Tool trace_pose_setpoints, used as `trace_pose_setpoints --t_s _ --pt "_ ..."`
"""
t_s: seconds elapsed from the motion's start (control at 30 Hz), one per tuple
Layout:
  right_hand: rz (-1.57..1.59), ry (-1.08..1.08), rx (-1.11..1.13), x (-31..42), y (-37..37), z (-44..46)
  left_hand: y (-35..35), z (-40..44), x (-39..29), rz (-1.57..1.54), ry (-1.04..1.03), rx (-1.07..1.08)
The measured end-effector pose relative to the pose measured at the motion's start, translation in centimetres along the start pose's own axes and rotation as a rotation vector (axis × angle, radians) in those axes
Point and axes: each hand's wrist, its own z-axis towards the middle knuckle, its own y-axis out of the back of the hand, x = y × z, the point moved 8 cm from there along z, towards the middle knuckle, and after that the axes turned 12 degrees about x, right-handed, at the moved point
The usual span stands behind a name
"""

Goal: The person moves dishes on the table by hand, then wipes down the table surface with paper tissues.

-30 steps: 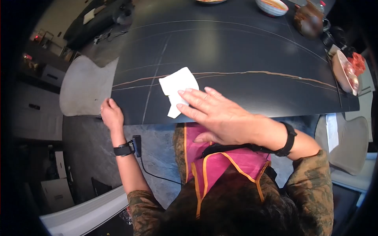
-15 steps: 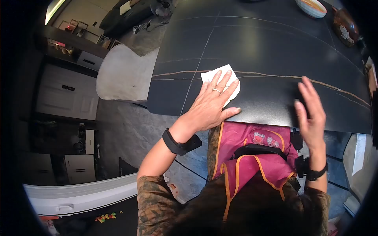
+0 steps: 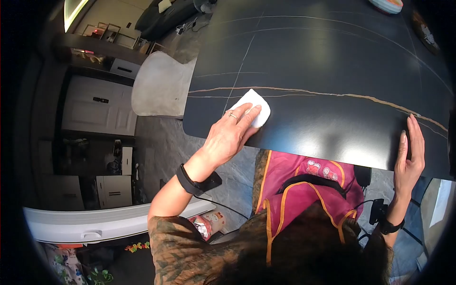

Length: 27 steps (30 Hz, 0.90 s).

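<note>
My left hand (image 3: 228,135) presses a folded white cloth (image 3: 256,111) onto the black table (image 3: 304,118), close to its front left corner. Its fingers are bent over the cloth, with a ring on one of them; the thumb is mostly hidden. Whether the white piece is fabric or paper I cannot tell. Over the table's right front part, my right hand (image 3: 412,159) is turned edge-on with its fingers stretched out, holding nothing. I cannot tell if it touches the surface.
A light chair (image 3: 159,85) stands at the table's left side. At the far right are a bowl (image 3: 388,5) and a brown patterned object (image 3: 425,33). Behind my left elbow stand a white ledge (image 3: 114,221) and a patterned container (image 3: 211,223).
My left hand and the cloth have slid left and slightly toward the front edge, and its fingers are more bent. The right hand has moved right along the table. The view has shifted.
</note>
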Motion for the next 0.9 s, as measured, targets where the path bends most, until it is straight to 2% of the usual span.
trace_pose_setpoints --t_s 0.1,0.2,0.3,0.4,0.43,0.53,0.6,0.63,0.73,0.77,0.9 --pt "-0.007 0.003 0.016 0.0 -0.1 -0.4 -0.7 0.3 0.4 0.054 0.002 0.138" --pt "-0.011 0.046 0.033 0.6 0.0 -0.3 -0.5 -0.2 0.2 0.042 -0.112 0.084" --pt "0.0 0.028 0.046 0.9 -0.1 -0.1 -1.3 -1.5 1.8 -0.043 -0.027 0.007" --pt "0.003 0.021 0.063 1.4 -0.2 0.2 -1.4 -2.0 6.3 -0.031 0.101 0.024" --pt "-0.019 0.013 0.063 1.4 -0.3 0.2 -1.4 -1.5 8.5 -0.241 0.299 0.129" --pt "0.007 -0.002 0.062 1.4 -0.3 0.4 -0.9 -0.2 12.2 -0.055 0.244 0.047" --pt "-0.008 0.001 0.069 1.2 -0.4 0.3 -0.5 0.6 14.2 -0.128 0.401 0.084" --pt "-0.01 -0.004 0.07 1.2 -0.4 0.4 -0.3 0.9 15.1 -0.134 0.449 0.033" --pt "-0.014 -0.016 0.069 1.4 -0.4 0.4 -0.5 2.2 15.9 -0.008 0.221 -0.095" --pt "-0.01 -0.02 0.066 1.4 -0.4 0.5 -0.6 2.8 16.3 -0.049 0.199 -0.064" --pt "-0.002 -0.005 0.062 1.5 -0.5 0.3 -1.2 5.4 19.9 -0.013 0.292 0.012"
